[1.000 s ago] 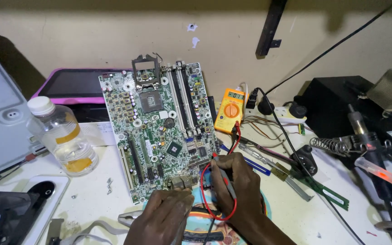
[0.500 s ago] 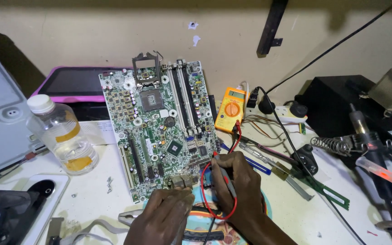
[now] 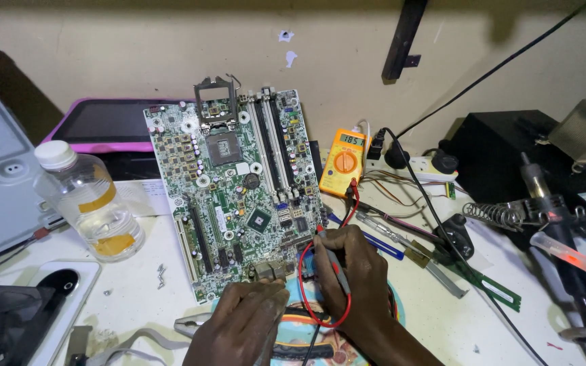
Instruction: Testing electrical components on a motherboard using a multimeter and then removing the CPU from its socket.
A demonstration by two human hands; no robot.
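Two hands work at the near edge of the green circuit board (image 3: pixel 239 196). His right hand (image 3: pixel 350 285) pinches a red probe (image 3: pixel 330 261) in closed fingers, its tip on the board's near corner. His left hand (image 3: pixel 242 325) rests curled against the same edge; what it grips I cannot tell. Right of the board lies an orange meter (image 3: pixel 344 163), left a clear bottle (image 3: pixel 89 203).

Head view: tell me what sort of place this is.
Most likely an electronics repair bench. A bare green motherboard lies on the table, an orange multimeter stands behind it, and a soldering iron sits in its coiled stand at the right.
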